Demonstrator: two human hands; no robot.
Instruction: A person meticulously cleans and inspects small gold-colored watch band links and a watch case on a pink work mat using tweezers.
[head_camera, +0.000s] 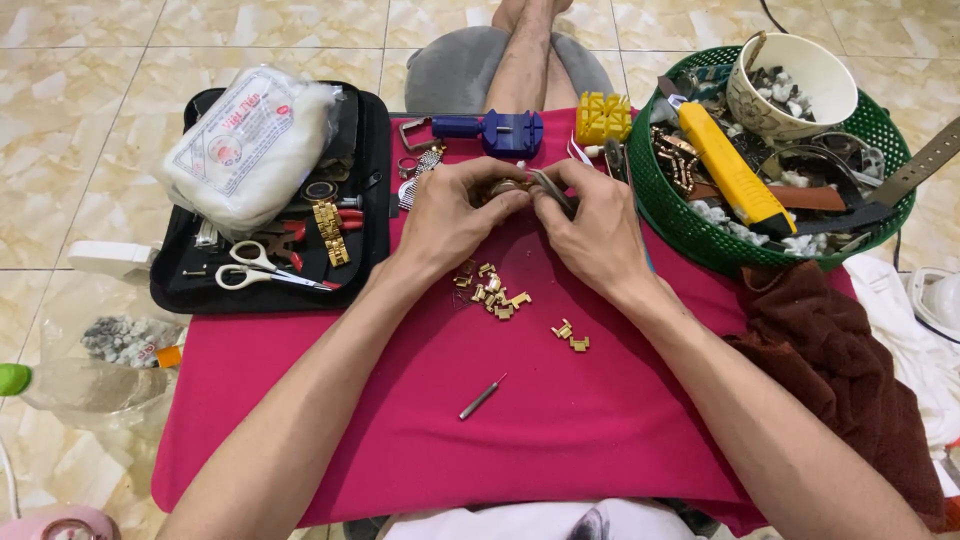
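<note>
My left hand (448, 215) and my right hand (592, 228) meet over the far part of a pink cloth-covered board (420, 420). Together they pinch a gold watch band (508, 188), mostly hidden by the fingers. A thin metal tool (551, 187) sticks out between my right thumb and fingers. Several loose gold links (494, 293) lie on the cloth just below my hands. Two more links (571, 335) lie to their right. A small grey pin tool (481, 397) rests nearer to me.
A black tool tray (372, 190) at the left holds scissors (262, 265), red-handled pliers and a white bag (250, 140). A green basket (668, 215) at the right holds a yellow tool (732, 168), straps and a bowl (795, 78). A blue link remover (490, 130) and yellow block (603, 116) lie beyond my hands.
</note>
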